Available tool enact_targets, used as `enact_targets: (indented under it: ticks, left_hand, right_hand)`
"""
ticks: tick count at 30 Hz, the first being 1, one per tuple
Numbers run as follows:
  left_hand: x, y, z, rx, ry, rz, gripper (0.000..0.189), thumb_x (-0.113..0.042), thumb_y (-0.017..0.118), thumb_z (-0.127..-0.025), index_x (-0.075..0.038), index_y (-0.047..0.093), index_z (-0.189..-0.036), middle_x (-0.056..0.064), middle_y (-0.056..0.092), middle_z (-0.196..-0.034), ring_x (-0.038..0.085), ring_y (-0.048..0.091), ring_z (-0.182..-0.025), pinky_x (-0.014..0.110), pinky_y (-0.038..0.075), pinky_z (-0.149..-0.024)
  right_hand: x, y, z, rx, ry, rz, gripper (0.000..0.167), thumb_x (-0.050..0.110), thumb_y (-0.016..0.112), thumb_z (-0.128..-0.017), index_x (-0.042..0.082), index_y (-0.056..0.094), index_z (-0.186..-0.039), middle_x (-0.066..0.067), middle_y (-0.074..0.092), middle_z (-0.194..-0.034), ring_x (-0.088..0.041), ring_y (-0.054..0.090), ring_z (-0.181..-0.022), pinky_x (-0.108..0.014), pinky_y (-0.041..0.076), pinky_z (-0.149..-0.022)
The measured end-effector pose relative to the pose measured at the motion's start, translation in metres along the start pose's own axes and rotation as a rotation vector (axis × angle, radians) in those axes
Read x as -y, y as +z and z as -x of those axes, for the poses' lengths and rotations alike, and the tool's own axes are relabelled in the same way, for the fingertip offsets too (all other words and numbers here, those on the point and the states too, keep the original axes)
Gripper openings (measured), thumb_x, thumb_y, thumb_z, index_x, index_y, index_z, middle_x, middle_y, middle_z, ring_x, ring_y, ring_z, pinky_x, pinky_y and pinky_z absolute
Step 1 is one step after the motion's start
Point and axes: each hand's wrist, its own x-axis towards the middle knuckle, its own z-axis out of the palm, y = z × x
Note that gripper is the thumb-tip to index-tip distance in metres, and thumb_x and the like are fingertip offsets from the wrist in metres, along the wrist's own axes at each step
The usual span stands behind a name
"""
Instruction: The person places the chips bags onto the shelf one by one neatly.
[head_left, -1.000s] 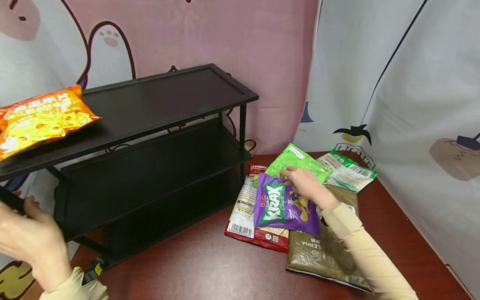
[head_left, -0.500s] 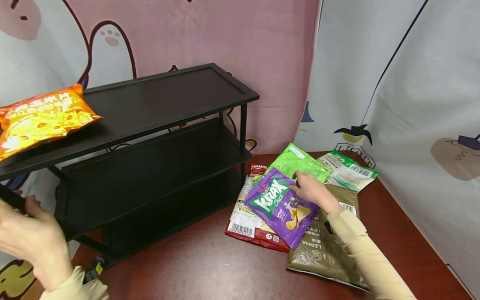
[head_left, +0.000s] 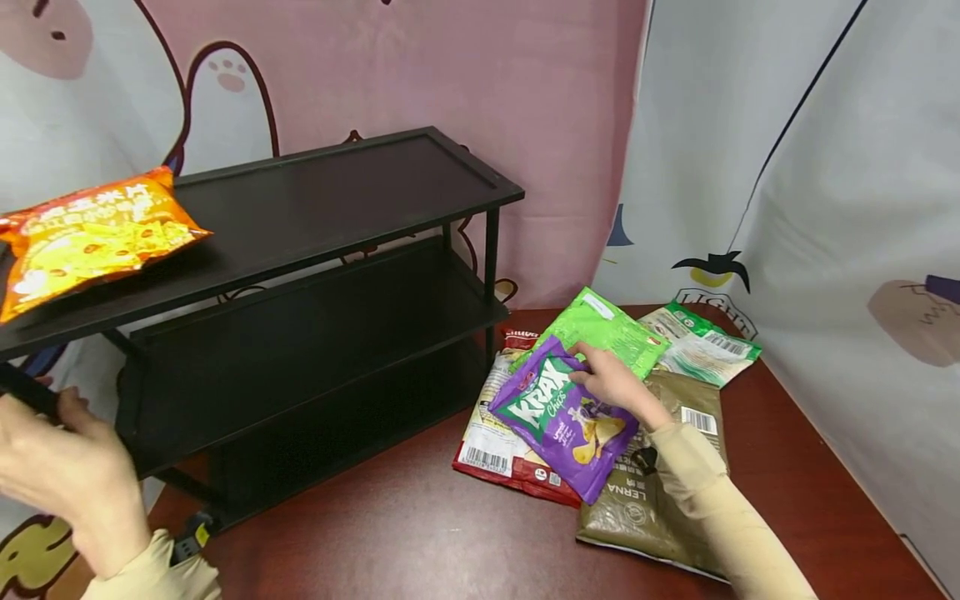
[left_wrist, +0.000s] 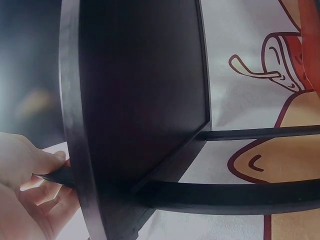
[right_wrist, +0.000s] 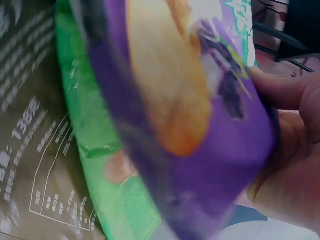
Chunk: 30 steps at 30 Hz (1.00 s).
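My left hand (head_left: 75,475) grips a post (head_left: 30,392) of the black tiered shelf (head_left: 322,200) at the left of the head view. In the left wrist view its thumb and fingers close round that dark post beside the shelf board (left_wrist: 135,100). Over at the right, my right hand (head_left: 615,383) holds a purple bag of Krax chips (head_left: 558,417) by its upper edge. The right wrist view has the thumb on the bag's face and the fingers partly hidden behind it. The bag lies tilted over several other snack packets.
A green packet (head_left: 607,329), a red-and-white packet (head_left: 491,429), a brown packet (head_left: 637,508) and a green-and-white packet (head_left: 701,342) lie on the red-brown table (head_left: 390,542). An orange snack bag (head_left: 105,233) sits on the shelf's top tier. Printed curtains (head_left: 562,125) stand behind.
The purple chip bag has turned from nearly level to slanting down toward the right, mostly in the first half second. My left hand keeps its grip on the post.
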Motion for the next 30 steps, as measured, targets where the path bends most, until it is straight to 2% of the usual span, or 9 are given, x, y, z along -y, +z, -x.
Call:
enact_targets:
  ticks: [2, 6, 11, 15, 16, 19, 22, 26, 30]
  left_hand:
    - [0.001, 0.0, 0.0, 0.002, -0.009, -0.002, 0.045, -0.036, 0.046, -0.096, -0.018, 0.05, -0.137, 0.015, 0.048, -0.142, 0.04, 0.04, -0.131, 0.051, 0.025, -0.109]
    - [0.002, -0.002, 0.001, 0.006, -0.026, -0.002, 0.047, -0.037, 0.046, -0.095, -0.027, 0.045, -0.142, 0.009, 0.043, -0.148, 0.035, 0.036, -0.136, 0.049, 0.022, -0.113]
    - [0.003, -0.002, 0.001, 0.011, -0.01, -0.008, 0.048, -0.039, 0.044, -0.096, -0.025, 0.044, -0.142, 0.012, 0.043, -0.147, 0.038, 0.036, -0.135, 0.05, 0.023, -0.112]
    - [0.002, -0.002, 0.001, 0.008, 0.003, -0.011, 0.047, -0.038, 0.044, -0.096, -0.025, 0.044, -0.142, 0.011, 0.043, -0.148, 0.038, 0.036, -0.135, 0.05, 0.024, -0.112]
    - [0.002, -0.002, 0.001, 0.007, 0.003, -0.01, 0.047, -0.038, 0.044, -0.096, -0.025, 0.044, -0.142, 0.011, 0.043, -0.148, 0.038, 0.036, -0.134, 0.05, 0.024, -0.111]
    - [0.002, -0.001, 0.0, -0.001, 0.012, -0.006, 0.046, -0.036, 0.045, -0.096, -0.021, 0.048, -0.139, 0.013, 0.046, -0.145, 0.041, 0.039, -0.132, 0.052, 0.025, -0.109]
    - [0.001, -0.001, 0.0, -0.004, 0.019, -0.004, 0.044, -0.035, 0.047, -0.096, -0.013, 0.052, -0.134, 0.018, 0.048, -0.139, 0.045, 0.041, -0.127, 0.054, 0.027, -0.106]
    - [0.0, 0.0, 0.0, -0.007, 0.022, -0.004, 0.043, -0.034, 0.047, -0.096, -0.008, 0.053, -0.13, 0.021, 0.05, -0.136, 0.047, 0.043, -0.124, 0.055, 0.028, -0.105]
    - [0.001, 0.001, -0.001, -0.007, 0.017, -0.009, 0.043, -0.033, 0.047, -0.096, -0.007, 0.054, -0.128, 0.022, 0.051, -0.134, 0.048, 0.044, -0.122, 0.056, 0.029, -0.104]
  right_hand:
    - [0.004, -0.004, 0.003, -0.008, 0.008, -0.066, 0.029, 0.008, 0.059, -0.089, -0.002, 0.055, -0.117, -0.018, 0.068, -0.084, -0.019, 0.061, -0.069, -0.035, 0.048, -0.065]
    - [0.013, -0.015, 0.008, -0.08, 0.024, -0.147, 0.03, 0.006, 0.058, -0.09, 0.0, 0.055, -0.119, -0.016, 0.069, -0.078, -0.013, 0.058, -0.064, -0.028, 0.044, -0.061]
    - [0.024, -0.028, 0.015, -0.272, 0.052, -0.225, 0.03, 0.006, 0.059, -0.091, 0.001, 0.056, -0.12, -0.023, 0.07, -0.08, -0.004, 0.057, -0.061, -0.023, 0.043, -0.058]
    - [0.036, -0.041, 0.02, -0.442, 0.078, -0.345, 0.031, 0.006, 0.059, -0.091, -0.002, 0.056, -0.12, -0.029, 0.069, -0.083, 0.005, 0.055, -0.056, -0.018, 0.042, -0.054]
    - [0.039, -0.045, 0.022, -0.482, 0.079, -0.393, 0.031, 0.005, 0.059, -0.09, -0.003, 0.056, -0.12, -0.024, 0.07, -0.081, 0.006, 0.055, -0.057, -0.017, 0.043, -0.054]
    - [0.05, -0.058, 0.026, -0.58, 0.094, -0.504, 0.032, 0.004, 0.058, -0.091, -0.004, 0.055, -0.121, 0.003, 0.071, -0.073, 0.009, 0.057, -0.058, -0.013, 0.045, -0.054]
    - [0.062, -0.071, 0.03, -0.649, 0.122, -0.624, 0.029, 0.005, 0.058, -0.091, 0.002, 0.056, -0.12, 0.027, 0.063, -0.07, 0.007, 0.061, -0.06, -0.013, 0.048, -0.054]
    - [0.076, -0.089, 0.033, -0.739, 0.113, -0.801, 0.023, 0.003, 0.059, -0.09, 0.014, 0.059, -0.11, 0.019, 0.069, -0.069, 0.001, 0.065, -0.057, -0.015, 0.049, -0.051]
    - [0.09, -0.106, 0.031, -0.817, 0.036, -0.99, 0.022, 0.0, 0.06, -0.088, 0.012, 0.062, -0.106, 0.006, 0.072, -0.071, -0.004, 0.067, -0.057, -0.017, 0.05, -0.051]
